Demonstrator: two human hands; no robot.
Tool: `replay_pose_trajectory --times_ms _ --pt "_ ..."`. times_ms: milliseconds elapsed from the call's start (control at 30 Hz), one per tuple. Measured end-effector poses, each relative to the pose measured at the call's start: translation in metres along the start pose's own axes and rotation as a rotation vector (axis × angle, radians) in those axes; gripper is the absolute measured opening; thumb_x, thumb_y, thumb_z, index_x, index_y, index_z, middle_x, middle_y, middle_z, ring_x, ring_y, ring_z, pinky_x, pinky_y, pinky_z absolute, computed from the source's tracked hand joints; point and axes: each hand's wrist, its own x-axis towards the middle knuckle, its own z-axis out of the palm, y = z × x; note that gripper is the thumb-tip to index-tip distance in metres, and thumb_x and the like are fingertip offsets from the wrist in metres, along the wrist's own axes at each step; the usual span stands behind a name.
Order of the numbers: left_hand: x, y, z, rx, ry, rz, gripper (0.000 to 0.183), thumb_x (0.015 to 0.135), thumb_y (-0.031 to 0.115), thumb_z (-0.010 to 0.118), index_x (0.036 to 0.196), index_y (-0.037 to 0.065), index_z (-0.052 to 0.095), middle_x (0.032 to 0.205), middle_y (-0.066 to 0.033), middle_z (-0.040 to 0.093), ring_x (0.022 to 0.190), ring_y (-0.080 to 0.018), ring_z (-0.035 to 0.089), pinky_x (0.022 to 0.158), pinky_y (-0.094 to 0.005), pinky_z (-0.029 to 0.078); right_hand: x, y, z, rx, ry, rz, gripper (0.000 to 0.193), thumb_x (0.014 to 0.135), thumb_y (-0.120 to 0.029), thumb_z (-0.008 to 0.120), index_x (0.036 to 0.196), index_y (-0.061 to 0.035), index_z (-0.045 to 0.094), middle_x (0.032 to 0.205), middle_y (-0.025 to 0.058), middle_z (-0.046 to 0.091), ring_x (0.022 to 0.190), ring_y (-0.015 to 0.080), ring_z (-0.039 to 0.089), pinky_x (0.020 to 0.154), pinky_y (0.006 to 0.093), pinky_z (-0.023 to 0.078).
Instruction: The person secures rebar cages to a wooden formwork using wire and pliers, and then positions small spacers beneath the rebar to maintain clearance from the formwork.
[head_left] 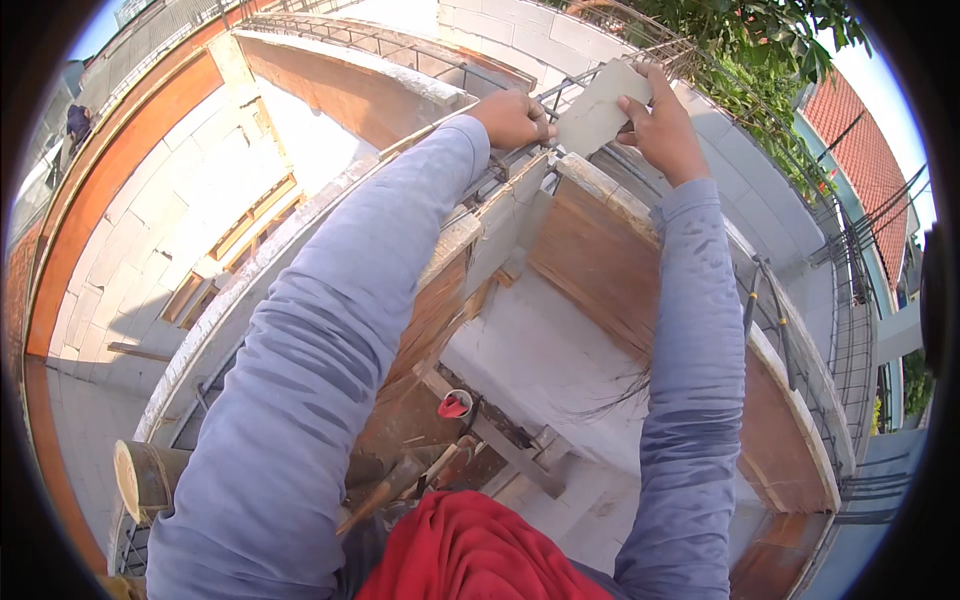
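Between the thumb and fingers of my right hand (665, 128) is a flat grey board piece (598, 108) with straight edges, tilted over the top of the formwork. My left hand (510, 120) is closed with its fingertips pinched together, close to the lower left edge of that piece. What it pinches, if anything, is too small to make out. Below both hands two brown plywood form panels (585, 255) meet at a corner, around a narrow upright grey board (508, 225). Steel reinforcing bars (565, 85) run behind the hands, inside the form.
Down below hangs or stands a small bucket (455, 404) with something red in it. A cut bamboo pole (150, 480) lies at left. Rebar cages (850, 330) line the right side, beside tree foliage (770, 40). Another person (78, 125) is far off at left.
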Motion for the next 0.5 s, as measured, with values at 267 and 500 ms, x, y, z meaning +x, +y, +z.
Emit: replay_pose_trajectory --times_ms 267,500 --pt "-0.006 -0.004 0.001 -0.184 0.089 -0.034 0.036 0.086 0.042 0.068 0.087 0.008 0.080 0.086 -0.0126 0.075 0.084 -0.0265 0.069 0.081 -0.0365 0.053 -0.001 -0.018 0.000 -0.074 -0.142 0.028 0.041 0.098 -0.009 0.062 0.138 -0.0089 0.051 0.117 0.0180 0.067 0.087 0.0245 0.072 0.068 0.0363 0.065" --pt "0.000 0.001 0.008 -0.234 0.106 -0.079 0.044 0.085 0.048 0.075 0.098 0.006 0.080 0.092 -0.0088 0.076 0.089 -0.0212 0.069 0.087 -0.0335 0.052 0.009 -0.001 0.004 -0.347 -0.147 -0.101 0.040 0.097 -0.017 0.066 0.135 -0.0167 0.056 0.107 0.0240 0.072 0.100 0.0391 0.071 0.082 0.0468 0.059"
